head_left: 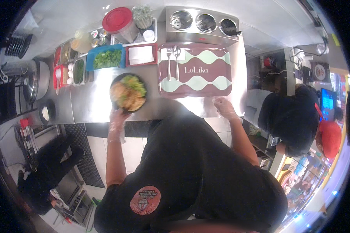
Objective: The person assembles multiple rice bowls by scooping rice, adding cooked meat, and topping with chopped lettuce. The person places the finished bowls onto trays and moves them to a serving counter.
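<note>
Round black bowl (145,94) filled with golden-brown food and green lettuce is at the steel counter (91,97), left of a rectangular maroon tray with mint-green waves (194,85). The left forearm reaches forward almost straight; the left hand (119,116), in a clear plastic glove, grips the bowl's near edge. The right forearm slants inward, its gloved right hand (226,108) beside the tray's near right corner, fingers curled; whether it holds anything, I cannot tell.
</note>
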Action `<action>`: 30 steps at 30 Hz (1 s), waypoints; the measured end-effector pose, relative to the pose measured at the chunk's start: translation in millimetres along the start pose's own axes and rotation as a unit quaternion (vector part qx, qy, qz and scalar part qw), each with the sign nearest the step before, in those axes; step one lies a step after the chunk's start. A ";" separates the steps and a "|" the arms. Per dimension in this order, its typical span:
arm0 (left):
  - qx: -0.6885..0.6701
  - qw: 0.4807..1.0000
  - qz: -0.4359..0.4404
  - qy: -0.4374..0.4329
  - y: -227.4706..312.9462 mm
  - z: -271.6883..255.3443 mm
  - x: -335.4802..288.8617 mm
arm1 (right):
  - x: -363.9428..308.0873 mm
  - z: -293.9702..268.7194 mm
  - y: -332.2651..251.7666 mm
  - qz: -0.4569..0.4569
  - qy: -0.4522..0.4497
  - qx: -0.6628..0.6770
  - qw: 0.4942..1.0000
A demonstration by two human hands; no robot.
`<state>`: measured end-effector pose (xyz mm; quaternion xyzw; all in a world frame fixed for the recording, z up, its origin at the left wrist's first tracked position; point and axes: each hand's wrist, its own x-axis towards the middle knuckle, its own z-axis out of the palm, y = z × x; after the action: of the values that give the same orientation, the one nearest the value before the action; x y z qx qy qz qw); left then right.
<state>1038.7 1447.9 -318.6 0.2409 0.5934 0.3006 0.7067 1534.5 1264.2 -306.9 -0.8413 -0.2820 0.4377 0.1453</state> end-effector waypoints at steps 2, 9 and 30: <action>0.142 0.987 0.036 -0.068 -4.0 66.0 12.3 | -4.2 -5.1 20.2 0.027 -0.002 0.001 1.000; -0.074 0.974 -0.056 -0.207 -98.8 306.4 66.7 | -20.2 -26.5 84.2 0.032 0.019 0.061 0.997; 0.247 0.867 -0.040 -0.430 -23.8 278.5 -59.7 | -23.5 -52.7 -54.3 -0.313 -0.174 0.058 0.932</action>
<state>1309.1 1393.3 -243.8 0.4890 0.2947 -0.0176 0.8208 1548.0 1293.5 -234.5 -0.6110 -0.5265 0.5249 0.2719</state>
